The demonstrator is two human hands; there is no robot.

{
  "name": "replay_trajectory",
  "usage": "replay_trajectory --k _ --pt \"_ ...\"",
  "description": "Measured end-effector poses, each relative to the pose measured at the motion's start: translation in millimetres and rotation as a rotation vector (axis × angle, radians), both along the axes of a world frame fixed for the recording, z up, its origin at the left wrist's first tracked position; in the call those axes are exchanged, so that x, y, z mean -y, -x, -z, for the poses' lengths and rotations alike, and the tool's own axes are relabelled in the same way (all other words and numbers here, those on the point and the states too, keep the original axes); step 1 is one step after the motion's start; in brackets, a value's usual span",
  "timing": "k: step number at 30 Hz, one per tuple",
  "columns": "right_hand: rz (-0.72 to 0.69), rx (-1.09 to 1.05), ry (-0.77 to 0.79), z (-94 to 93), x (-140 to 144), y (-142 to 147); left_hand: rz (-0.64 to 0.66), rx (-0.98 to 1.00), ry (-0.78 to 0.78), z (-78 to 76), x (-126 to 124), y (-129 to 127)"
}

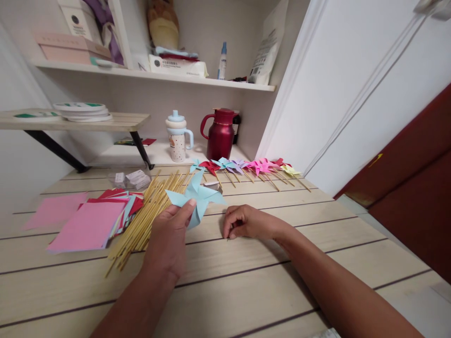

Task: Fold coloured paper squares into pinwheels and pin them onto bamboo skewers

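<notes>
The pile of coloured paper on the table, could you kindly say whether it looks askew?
Yes: the coloured paper lies fanned beside the sticks, its edges not squared, with pink paper jutting out at the left.

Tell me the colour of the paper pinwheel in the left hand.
The pinwheel is light blue, seen in the head view.
</notes>
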State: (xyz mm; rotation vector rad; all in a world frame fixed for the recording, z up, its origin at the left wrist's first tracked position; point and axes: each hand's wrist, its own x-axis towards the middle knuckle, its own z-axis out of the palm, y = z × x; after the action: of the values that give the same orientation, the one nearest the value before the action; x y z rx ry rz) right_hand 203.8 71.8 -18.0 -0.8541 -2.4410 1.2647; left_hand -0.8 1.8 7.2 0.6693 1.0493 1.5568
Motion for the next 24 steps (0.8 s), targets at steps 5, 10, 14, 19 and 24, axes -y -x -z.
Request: replay_trajectory --k 5,10,14,19,24 --pt "0.009 0.003 0.011 -0.9 1.3 1.6 0.012 0.004 -0.007 -0.9 1.2 -0.4" --pt "0.026 0.013 0.024 -1.7 2.5 1.1 0.021 0.011 -0.016 -2.0 1.9 -1.1" --pt "0.022 0.013 0.037 -0.7 2.5 0.6 0.005 0.024 0.011 -2.1 1.2 -1.3" --pt "0.005 0.008 0.048 -0.1 2.2 0.1 0.032 0.0 -0.002 0.1 0.1 -0.7" --pt "-0.002 0.003 0.047 0.3 2.0 0.7 0.023 0.009 -0.001 -1.0 0.7 -1.3"
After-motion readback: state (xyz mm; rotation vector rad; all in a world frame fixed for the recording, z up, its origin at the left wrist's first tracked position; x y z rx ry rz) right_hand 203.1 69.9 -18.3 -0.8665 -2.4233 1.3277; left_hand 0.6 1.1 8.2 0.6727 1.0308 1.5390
